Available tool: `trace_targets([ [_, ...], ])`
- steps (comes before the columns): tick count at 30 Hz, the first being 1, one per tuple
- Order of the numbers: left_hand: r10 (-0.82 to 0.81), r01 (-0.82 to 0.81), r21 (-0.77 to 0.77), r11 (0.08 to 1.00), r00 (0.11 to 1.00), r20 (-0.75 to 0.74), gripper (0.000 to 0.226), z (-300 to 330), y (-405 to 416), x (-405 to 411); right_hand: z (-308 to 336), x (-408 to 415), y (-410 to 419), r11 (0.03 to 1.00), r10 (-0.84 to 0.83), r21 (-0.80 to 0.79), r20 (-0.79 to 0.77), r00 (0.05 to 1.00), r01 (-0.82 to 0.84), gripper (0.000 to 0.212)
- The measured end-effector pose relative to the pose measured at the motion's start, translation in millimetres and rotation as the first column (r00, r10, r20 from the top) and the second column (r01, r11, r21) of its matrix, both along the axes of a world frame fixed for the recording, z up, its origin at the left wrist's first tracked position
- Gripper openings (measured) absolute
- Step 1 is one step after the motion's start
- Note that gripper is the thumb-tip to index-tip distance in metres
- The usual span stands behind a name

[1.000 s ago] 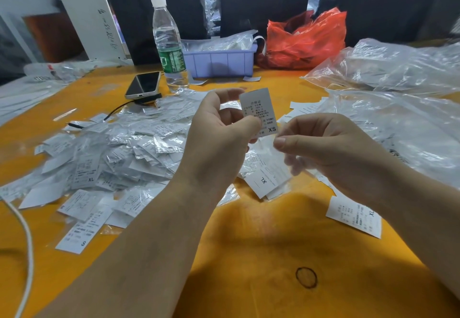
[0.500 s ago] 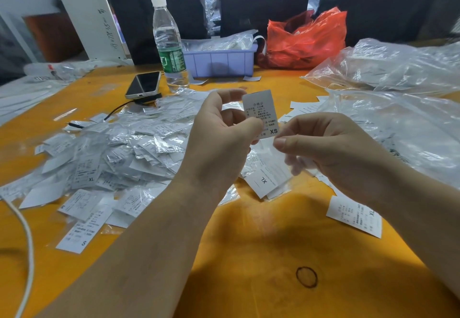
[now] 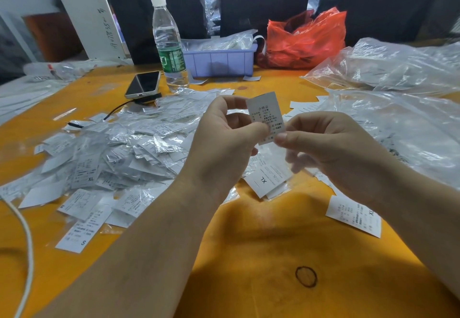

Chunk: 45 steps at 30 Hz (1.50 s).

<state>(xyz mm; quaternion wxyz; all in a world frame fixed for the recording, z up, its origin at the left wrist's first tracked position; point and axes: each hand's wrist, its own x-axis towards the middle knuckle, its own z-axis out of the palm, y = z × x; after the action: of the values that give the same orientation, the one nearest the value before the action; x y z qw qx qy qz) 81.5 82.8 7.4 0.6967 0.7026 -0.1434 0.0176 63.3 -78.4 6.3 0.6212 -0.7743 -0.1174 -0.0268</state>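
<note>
Our left hand [image 3: 224, 143] at nine o'clock and right hand [image 3: 331, 153] at three pinch the upright tag [image 3: 264, 109] by its six-o'clock end.

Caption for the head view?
Left hand and right hand pinch one paper tag over a tag pile.

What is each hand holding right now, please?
Left hand: pinches a white size tag by its edge.
Right hand: pinches the lower corner of the same tag.
</note>
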Motion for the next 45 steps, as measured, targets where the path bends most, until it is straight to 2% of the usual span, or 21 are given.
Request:
trace_targets([
  [4,-0.050,0.048,-0.025,0.999,0.994,-0.098,0.025,-0.9,-0.5,1.7,1.0,-0.8,-1.2,0.999,-0.027,0.029,0.014,1.000,0.027,0.018],
  [10,-0.080,0.076,-0.036,0.996,0.984,-0.156,0.013,-0.3,0.6,3.7,0.4,0.0,-0.9,0.994,-0.099,0.044,0.044,0.994,0.097,0.013],
  [13,-0.121,0.126,0.018,0.992,0.977,-0.173,0.009,-0.5,0.4,3.8,2.2,-0.3,-1.2,0.990,-0.121,0.085,0.064,0.991,0.115,0.013],
  [17,-0.179,0.199,0.156,0.967,0.975,-0.133,0.011,-2.8,-1.0,0.8,3.3,-0.8,-1.6,0.990,-0.107,0.097,0.060,0.992,0.101,0.014],
  [23,-0.187,0.195,0.262,0.945,0.981,-0.058,0.015,-4.5,0.6,1.5,2.0,0.9,-2.5,0.995,-0.087,0.058,0.037,0.996,0.085,0.014],
  [30,-0.204,0.216,0.247,0.945,0.976,-0.073,0.003,-3.2,0.0,0.9,1.2,2.3,-3.8,0.990,-0.122,0.077,0.058,0.991,0.118,0.014],
  [35,-0.173,0.185,0.227,0.956,0.982,-0.072,0.011,-2.1,2.1,2.8,-0.8,6.0,-4.8,0.982,-0.173,0.089,0.061,0.983,0.167,0.014],
  [42,-0.155,0.169,0.293,0.941,0.985,-0.071,0.010,-2.6,2.0,2.7,-1.8,5.7,-3.9,0.975,-0.199,0.109,0.044,0.979,0.193,0.017],
  [45,-0.161,0.178,0.254,0.951,0.983,-0.088,0.010,-2.3,1.2,1.4,-2.1,4.6,-4.4,0.976,-0.197,0.101,0.052,0.979,0.191,0.020],
])
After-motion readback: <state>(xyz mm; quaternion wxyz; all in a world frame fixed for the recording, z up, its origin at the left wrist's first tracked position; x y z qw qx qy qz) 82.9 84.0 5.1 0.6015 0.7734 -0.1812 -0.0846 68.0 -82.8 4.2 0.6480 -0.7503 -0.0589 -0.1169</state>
